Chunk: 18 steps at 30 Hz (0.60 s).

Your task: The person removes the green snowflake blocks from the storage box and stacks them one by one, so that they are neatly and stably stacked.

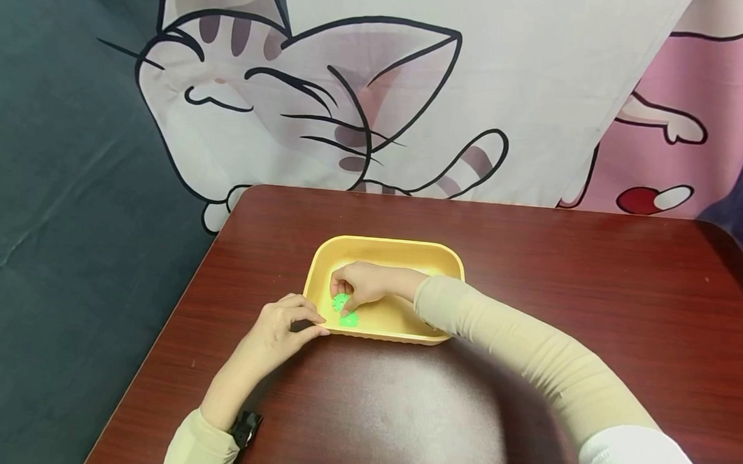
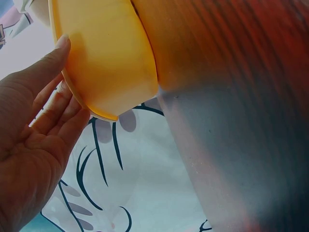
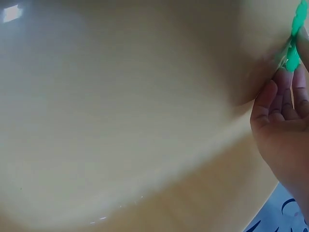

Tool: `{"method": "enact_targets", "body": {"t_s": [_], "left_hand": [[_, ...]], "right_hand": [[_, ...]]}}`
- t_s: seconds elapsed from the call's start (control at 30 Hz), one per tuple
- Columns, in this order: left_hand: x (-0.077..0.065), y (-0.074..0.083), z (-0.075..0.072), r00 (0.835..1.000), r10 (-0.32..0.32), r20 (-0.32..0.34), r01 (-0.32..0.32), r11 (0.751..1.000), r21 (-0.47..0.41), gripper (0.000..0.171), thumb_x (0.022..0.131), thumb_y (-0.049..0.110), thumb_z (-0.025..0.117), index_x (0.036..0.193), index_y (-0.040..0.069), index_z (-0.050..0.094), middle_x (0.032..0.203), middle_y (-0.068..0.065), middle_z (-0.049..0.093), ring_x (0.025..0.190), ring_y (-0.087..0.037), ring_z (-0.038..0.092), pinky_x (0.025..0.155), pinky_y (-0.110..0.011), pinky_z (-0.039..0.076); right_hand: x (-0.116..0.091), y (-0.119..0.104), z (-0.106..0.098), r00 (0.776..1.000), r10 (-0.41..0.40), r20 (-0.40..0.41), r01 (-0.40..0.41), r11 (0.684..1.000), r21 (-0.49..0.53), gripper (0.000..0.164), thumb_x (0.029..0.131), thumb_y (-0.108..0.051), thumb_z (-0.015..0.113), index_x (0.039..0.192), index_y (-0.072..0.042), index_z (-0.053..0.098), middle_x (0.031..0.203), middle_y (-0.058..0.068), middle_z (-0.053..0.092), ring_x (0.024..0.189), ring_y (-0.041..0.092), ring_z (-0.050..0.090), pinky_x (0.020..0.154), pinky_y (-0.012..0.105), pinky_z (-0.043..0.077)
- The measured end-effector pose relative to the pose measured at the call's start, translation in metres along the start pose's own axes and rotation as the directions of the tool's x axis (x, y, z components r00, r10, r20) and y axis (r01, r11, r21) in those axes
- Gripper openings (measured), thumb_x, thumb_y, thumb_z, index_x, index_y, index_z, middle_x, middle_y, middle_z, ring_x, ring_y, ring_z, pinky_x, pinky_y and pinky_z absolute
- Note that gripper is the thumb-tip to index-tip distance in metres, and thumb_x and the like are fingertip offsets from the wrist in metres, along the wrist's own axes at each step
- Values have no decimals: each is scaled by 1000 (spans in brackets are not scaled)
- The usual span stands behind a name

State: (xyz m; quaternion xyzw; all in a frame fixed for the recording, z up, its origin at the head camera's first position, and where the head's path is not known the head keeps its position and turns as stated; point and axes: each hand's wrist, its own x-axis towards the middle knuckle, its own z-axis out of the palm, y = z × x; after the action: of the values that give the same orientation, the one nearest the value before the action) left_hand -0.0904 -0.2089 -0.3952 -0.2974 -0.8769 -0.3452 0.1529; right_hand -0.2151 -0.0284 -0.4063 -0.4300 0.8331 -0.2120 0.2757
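A yellow plastic basin (image 1: 398, 324) stands on the table. My left hand (image 1: 278, 332) holds its near left corner, thumb and fingertips at the rim; in the left wrist view the thumb (image 2: 58, 53) lies against the basin's wall (image 2: 111, 53). Inside the basin is my right hand (image 1: 369, 284), reaching in over the right side, thumb and fingers bent round a small green notched plastic piece (image 1: 340, 302). Another bit of green (image 1: 349, 320) shows just below the thumb, by the near wall. The right wrist view catches the green piece (image 3: 293, 60) between the fingertips, partly cut off.
The dark red wooden table (image 1: 596, 272) extends round the basin, its left edge beside the left forearm. A cloth with a cat drawing (image 1: 327, 117) hangs behind the table. On the left wrist is a black band (image 1: 245, 429).
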Motion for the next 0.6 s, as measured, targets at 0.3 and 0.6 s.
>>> {"method": "enact_targets", "body": {"t_s": [0.3, 0.6], "left_hand": [[0, 0, 0, 1000, -1, 3, 1, 1000, 14, 16, 63, 9, 84, 74, 7, 73, 76, 4, 64, 76, -11, 60, 70, -14, 47], [1, -1, 0, 1000, 5, 0, -5, 1000, 3, 16, 63, 9, 84, 75, 8, 73, 76, 4, 64, 76, -10, 60, 69, -16, 48]], "right_hand": [[0, 0, -1, 999, -53, 5, 53, 998, -16, 31, 75, -20, 79, 100, -9, 65, 83, -1, 56, 73, 7, 47, 66, 15, 41], [-1, 0, -8, 983, -183, 13, 183, 972, -145, 31, 76, -23, 78, 100, -5, 70, 87, 2, 64, 73, 5, 54, 68, 14, 46]]}}
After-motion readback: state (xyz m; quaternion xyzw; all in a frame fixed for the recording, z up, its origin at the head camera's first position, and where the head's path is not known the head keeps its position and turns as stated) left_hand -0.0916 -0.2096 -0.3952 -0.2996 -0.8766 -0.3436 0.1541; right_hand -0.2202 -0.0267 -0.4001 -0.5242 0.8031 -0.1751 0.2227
